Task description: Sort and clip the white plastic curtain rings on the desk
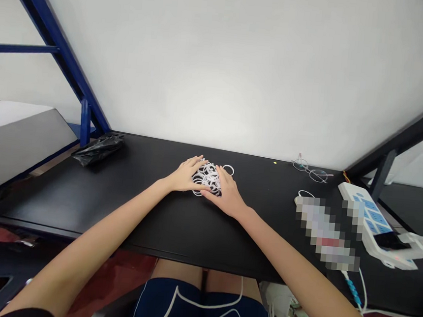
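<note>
A heap of thin white rings (210,175), looking like elastic bands or hair ties, lies on the black tabletop (176,224). My left hand (187,176) rests against the heap's left side with its fingers stretched out. From the right, my right hand (228,192) lies along the other side, fingers also extended. Both thumbs come close together at the near edge. The hands frame the heap without gripping it, and parts of it are hidden under the fingers. A single white ring (229,166) pokes out beyond my right fingertips.
At the back left lies a crumpled black plastic bag (99,148). Eyeglasses (309,172) sit at the back right, near a tiny yellow scrap (275,162). A white power strip (372,222) and a blurred-out device (325,232) with a cable occupy the right side. A pale wall (219,70) rises behind.
</note>
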`<state>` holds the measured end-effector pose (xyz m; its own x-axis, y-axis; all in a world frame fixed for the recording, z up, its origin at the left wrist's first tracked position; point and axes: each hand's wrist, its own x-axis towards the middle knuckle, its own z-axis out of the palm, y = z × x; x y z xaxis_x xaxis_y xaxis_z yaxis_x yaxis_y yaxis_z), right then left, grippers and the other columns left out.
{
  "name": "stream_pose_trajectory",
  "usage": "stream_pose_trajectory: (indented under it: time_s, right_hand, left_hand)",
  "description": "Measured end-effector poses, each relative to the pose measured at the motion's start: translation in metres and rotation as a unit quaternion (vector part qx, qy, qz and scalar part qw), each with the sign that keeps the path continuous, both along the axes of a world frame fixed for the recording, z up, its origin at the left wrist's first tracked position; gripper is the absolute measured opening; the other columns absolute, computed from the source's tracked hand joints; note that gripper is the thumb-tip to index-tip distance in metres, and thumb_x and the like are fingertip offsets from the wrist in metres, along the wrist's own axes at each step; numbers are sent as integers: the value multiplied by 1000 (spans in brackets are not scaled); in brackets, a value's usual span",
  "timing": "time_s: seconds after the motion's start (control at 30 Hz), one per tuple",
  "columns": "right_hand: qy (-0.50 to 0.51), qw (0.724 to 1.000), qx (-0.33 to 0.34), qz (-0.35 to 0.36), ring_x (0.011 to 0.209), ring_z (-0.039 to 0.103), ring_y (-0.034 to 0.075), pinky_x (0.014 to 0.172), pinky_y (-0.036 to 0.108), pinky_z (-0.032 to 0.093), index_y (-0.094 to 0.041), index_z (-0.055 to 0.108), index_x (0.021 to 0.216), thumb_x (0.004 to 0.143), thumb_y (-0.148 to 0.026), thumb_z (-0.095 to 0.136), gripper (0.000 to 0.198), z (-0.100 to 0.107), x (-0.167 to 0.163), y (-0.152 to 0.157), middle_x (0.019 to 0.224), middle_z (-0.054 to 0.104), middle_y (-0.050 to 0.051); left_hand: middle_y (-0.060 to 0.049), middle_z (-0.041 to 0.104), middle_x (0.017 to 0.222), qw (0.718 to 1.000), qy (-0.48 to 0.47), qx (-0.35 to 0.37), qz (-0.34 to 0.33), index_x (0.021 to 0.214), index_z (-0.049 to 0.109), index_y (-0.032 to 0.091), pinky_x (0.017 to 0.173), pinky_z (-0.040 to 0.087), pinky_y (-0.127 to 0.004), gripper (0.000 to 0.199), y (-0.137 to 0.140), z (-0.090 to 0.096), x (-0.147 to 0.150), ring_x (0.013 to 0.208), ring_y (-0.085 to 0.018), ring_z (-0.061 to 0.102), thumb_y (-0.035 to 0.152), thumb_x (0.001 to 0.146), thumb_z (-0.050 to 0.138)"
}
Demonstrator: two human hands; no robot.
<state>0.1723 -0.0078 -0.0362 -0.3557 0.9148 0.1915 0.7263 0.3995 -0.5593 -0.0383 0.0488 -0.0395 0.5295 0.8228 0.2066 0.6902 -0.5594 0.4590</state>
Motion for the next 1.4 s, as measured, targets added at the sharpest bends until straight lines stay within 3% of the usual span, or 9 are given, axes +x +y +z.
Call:
stream_pose_trajectory:
  time_s: [0.17,0.33,0.53,0.67,0.8,0.9,1.07,1.23,1.4]
  right_hand:
    - [72,996,11,-55,140,35,31,113,51,27,-22,39,144,82,-60,57,75,-1,9,11,149,41,14]
    - [213,969,63,-105,119,56,26,104,42,41,-22,68,107,87,-52,53,38,-1,16,18,121,65,10]
    - [233,943,161,-178,119,56,26,106,42,40,-19,68,104,90,-52,48,40,-1,31,27,121,64,13]
    - [195,959,63,-196,123,54,29,107,49,37,-19,62,119,90,-56,46,50,-4,38,36,125,63,14]
    - [220,960,27,-172,118,59,28,103,44,42,-17,61,119,89,-57,47,51,-7,39,39,122,66,14]
    - [306,931,44,-196,110,63,26,98,42,47,-17,64,104,87,-58,49,47,-9,41,41,112,69,13]
    - [379,893,76,-229,100,66,25,92,43,51,-16,65,93,87,-51,54,37,-12,46,42,103,71,13]
    - [303,907,203,-211,98,66,23,91,44,52,-19,67,99,90,-33,57,20,2,41,25,101,71,10]
    - [186,930,315,-50,91,67,22,85,43,53,-23,66,90,84,-16,65,10,17,28,7,89,73,4]
  left_hand:
    - [-16,31,155,999,-28,-3,-31,146,37,24,112,24,-58,87,7,-4,33,141,-39,26,63,73,66]
    - [-15,40,148,996,-73,-3,-45,143,43,25,112,28,-54,82,7,-3,54,138,-35,33,61,73,67]
    - [-13,37,151,992,-119,-29,-11,145,37,25,116,24,-50,91,1,6,42,142,-33,28,66,70,67]
    - [-13,42,148,985,-160,-58,32,141,42,22,116,24,-48,78,1,2,39,140,-31,33,63,78,61]
    - [-13,47,144,949,-284,-117,70,136,47,18,114,29,-40,58,5,-1,49,136,-25,41,55,91,44]
    - [-11,51,141,902,-388,-163,91,127,52,19,114,30,-39,48,7,4,51,135,-23,43,50,93,41]
    - [-10,58,133,857,-458,-204,122,112,58,19,112,33,-43,38,11,10,47,132,-26,46,21,74,56]
    - [-7,64,118,838,-491,-195,134,101,61,19,109,37,-44,43,15,2,48,123,-25,53,11,60,47]
    - [-8,68,108,797,-543,-204,167,93,62,17,104,40,-42,34,18,0,52,113,-24,58,14,62,47]
